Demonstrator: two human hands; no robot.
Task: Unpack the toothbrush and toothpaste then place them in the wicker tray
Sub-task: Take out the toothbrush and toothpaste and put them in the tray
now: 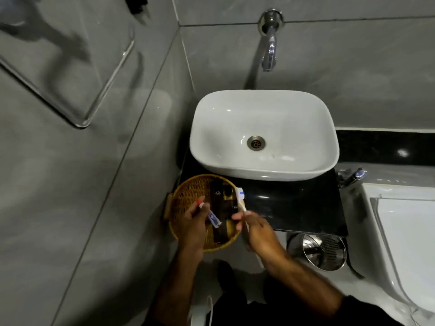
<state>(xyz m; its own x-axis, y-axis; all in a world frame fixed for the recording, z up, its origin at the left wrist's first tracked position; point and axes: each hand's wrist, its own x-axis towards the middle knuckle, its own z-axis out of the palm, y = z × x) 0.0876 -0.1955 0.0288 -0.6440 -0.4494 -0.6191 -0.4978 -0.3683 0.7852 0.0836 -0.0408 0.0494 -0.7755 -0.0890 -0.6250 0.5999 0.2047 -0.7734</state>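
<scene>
A round wicker tray (188,194) sits on the black counter left of the basin, with dark packets lying in it. My left hand (194,225) hovers over the tray and grips a small toothpaste tube (211,215), red cap pointing up-left, blue and white body toward the right. My right hand (256,229) is at the tray's right rim and pinches the handle of a toothbrush (241,200); its white and blue head points away from me, over the rim.
A white basin (263,135) stands behind the tray under a chrome wall spout (269,43). The black counter (294,208) extends to the right. A steel bin (322,251) sits below the counter, a toilet lid (404,231) at far right, grey tiled wall at left.
</scene>
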